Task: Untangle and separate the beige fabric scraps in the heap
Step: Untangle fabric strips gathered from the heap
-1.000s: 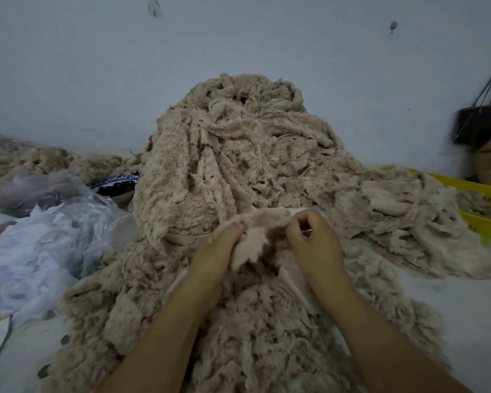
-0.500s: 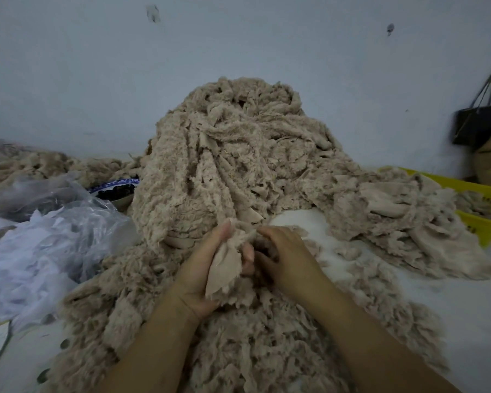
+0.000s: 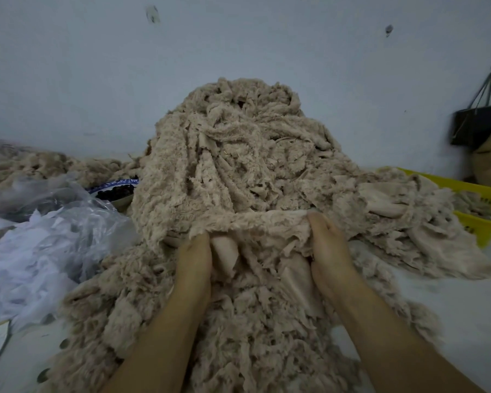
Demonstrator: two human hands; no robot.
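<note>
With the left hand (image 3: 194,259) and right hand (image 3: 327,246) each grasping one scrap (image 3: 267,222) stretched at the foot of the heap (image 3: 238,154), it seems best to pull it apart slowly and lift, so snagged neighbours drop free.

Two hands in view: left hand (image 3: 194,259), right hand (image 3: 328,248). One tall heap of beige scraps (image 3: 238,165), its pieces too tangled to count, and one lower beige pile (image 3: 26,165) far left. One yellow crate (image 3: 476,191), one black bag (image 3: 476,124), one clear plastic bag (image 3: 40,236).
</note>
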